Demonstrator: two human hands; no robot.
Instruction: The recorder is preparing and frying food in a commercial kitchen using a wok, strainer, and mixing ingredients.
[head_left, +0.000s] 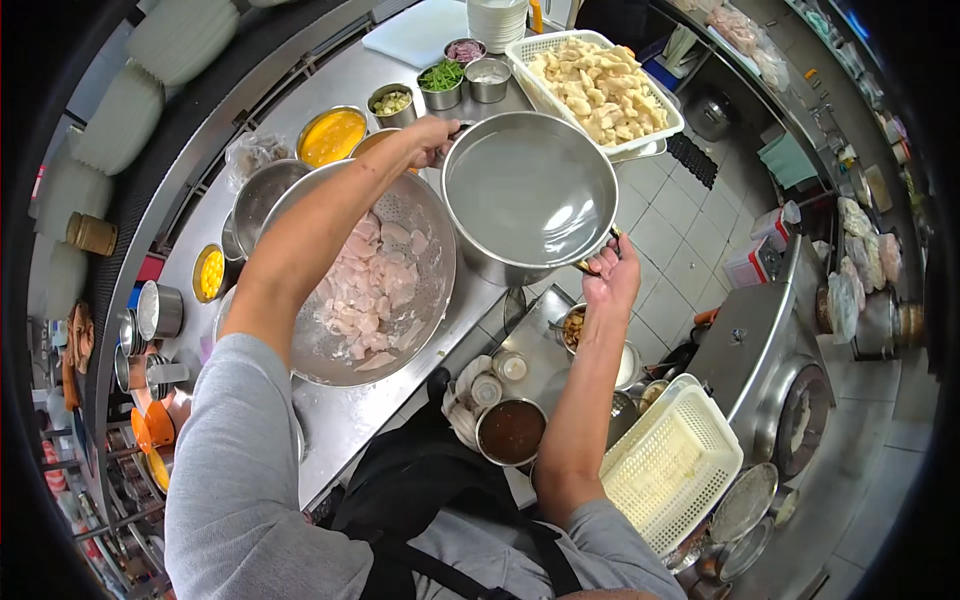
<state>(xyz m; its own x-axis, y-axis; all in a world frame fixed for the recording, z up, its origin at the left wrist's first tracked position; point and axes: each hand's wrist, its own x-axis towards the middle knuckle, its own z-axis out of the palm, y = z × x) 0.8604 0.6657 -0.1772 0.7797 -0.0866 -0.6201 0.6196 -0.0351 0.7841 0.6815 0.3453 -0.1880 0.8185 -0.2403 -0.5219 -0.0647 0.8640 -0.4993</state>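
Observation:
A large steel pot (529, 187) with clear liquid in it is held by its two side handles. My left hand (435, 141) grips the handle at its upper left, and my right hand (613, 271) grips the one at its lower right. Just left of the pot, under my left forearm, a wide perforated metal bowl (431, 300) holds pieces of raw pale meat (367, 289). Beyond the pot, a white plastic basket (667, 133) is heaped with pale yellowish, coated-looking pieces (592, 86).
Along the steel table (337, 442) stand containers of yellow liquid (332, 137), chopped greens (442, 75) and yellow pieces (211, 273). A pot of dark brown sauce (512, 431) and an almost empty white basket (671, 465) are near my right arm. A wok burner (801, 416) stands at right.

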